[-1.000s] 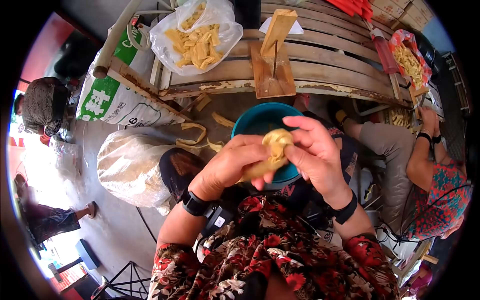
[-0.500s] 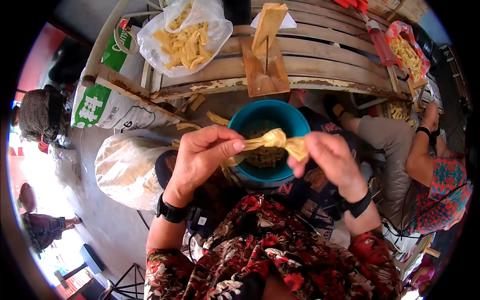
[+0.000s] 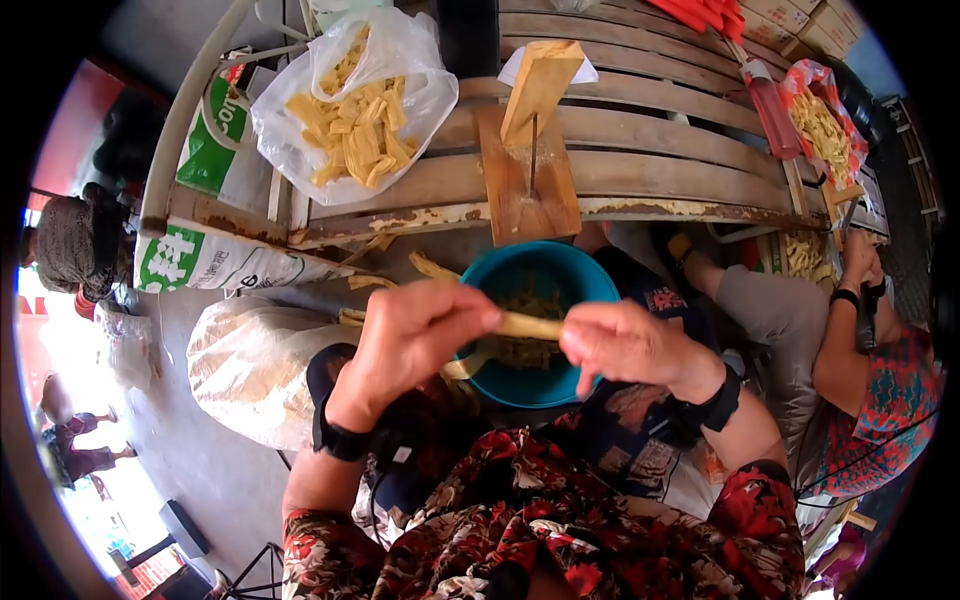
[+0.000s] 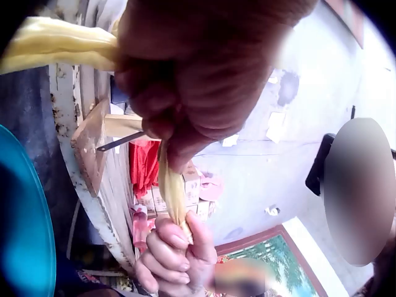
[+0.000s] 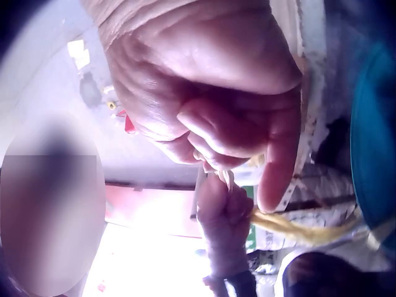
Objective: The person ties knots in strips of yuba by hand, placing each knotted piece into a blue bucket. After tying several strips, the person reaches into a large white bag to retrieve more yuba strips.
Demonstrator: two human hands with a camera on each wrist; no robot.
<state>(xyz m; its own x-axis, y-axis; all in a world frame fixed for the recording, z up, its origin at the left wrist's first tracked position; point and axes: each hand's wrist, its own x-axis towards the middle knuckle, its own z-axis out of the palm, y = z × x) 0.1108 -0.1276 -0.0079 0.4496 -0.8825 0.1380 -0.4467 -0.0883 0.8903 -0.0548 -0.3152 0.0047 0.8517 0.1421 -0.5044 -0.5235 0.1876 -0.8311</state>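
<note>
Above the teal tub (image 3: 592,283), both hands hold a pliable pale yellow strip (image 3: 530,326), a short straight stretch of it showing between them. At the left end, my left hand (image 3: 415,335) pinches it between thumb and fingertips. My right hand (image 3: 635,345) grips the other end with curled fingers. In the left wrist view a loose tail of the strip (image 4: 55,44) sticks out past the left hand. A long hanging tail (image 5: 303,229) also shows beyond the left hand in the right wrist view. Similar yellow pieces (image 3: 530,300) lie in the tub.
On the slatted bench (image 3: 680,140) stand a wooden block stand (image 3: 535,190) with an upright metal blade and a plastic bag (image 3: 425,95) of yellow pieces. A translucent sack (image 3: 250,370) sits at left. Another person (image 3: 870,380) works at right.
The hands went from close together around a bunched strip to apart with a knot between them. Now a plain, narrow stretch shows between them, and the knot is out of sight.
</note>
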